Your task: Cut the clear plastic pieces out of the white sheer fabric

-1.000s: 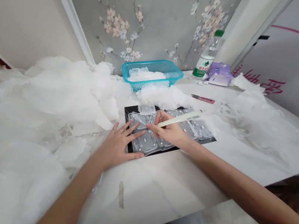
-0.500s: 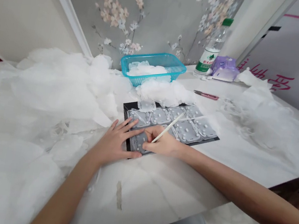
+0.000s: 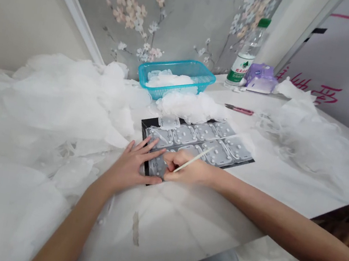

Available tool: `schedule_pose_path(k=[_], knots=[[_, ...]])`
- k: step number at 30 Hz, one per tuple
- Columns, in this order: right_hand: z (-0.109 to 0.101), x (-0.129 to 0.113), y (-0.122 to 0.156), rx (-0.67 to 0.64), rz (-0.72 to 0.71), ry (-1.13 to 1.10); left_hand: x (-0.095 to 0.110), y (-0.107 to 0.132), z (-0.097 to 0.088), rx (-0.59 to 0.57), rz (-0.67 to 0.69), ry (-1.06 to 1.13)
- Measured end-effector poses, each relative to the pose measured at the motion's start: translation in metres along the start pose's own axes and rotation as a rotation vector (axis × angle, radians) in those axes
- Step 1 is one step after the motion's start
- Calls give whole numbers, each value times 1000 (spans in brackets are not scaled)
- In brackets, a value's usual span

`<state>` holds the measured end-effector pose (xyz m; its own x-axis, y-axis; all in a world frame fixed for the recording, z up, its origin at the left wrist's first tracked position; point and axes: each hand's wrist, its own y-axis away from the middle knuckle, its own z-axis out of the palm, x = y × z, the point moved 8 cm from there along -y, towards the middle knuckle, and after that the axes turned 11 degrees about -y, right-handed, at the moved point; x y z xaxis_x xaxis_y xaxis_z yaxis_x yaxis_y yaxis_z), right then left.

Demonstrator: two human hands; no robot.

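A thin pale stick [image 3: 193,160] is pinched in my right hand [image 3: 188,168], its lower tip hidden by my fingers. Under that hand lies a black sheet [image 3: 238,162] bearing rows of translucent pieces [image 3: 217,153] with small white dots. My left hand [image 3: 137,164] rests flat with fingers spread over the sheet's near left corner, on either side of one translucent piece [image 3: 156,166]. One loose translucent piece [image 3: 169,122] lies across the sheet's far left edge.
Piles of thin white sheet material [image 3: 56,103] cover the left side. Behind the black sheet stand a blue basket [image 3: 145,82] holding white pieces, a water bottle [image 3: 241,66] and a purple wipes pack [image 3: 261,78]. Pink-handled snips [image 3: 240,110] lie nearby. White scraps [image 3: 306,133] are heaped right.
The stick has tilted lower, and my right hand has shifted slightly over the near left piece. My left hand stays spread in place. The whole view has shifted a little.
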<state>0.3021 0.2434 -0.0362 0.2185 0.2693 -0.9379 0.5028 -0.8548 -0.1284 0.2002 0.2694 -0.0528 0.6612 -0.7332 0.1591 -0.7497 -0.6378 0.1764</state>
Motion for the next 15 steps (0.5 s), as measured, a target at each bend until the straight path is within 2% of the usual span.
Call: schedule_pose_path(k=[2,7,10,15], knots=[[-8,0,0,-45,18,37,-1,0,0,-6,-11,-3],[-32,7,4,-30,116,96,2,1,-2,-6,-14,1],[-31,6,5,-12,111,4,5,2,-5,18,-29,-1],[-24,3,5,165,106,-216,7,3,-7,70,-64,-15]])
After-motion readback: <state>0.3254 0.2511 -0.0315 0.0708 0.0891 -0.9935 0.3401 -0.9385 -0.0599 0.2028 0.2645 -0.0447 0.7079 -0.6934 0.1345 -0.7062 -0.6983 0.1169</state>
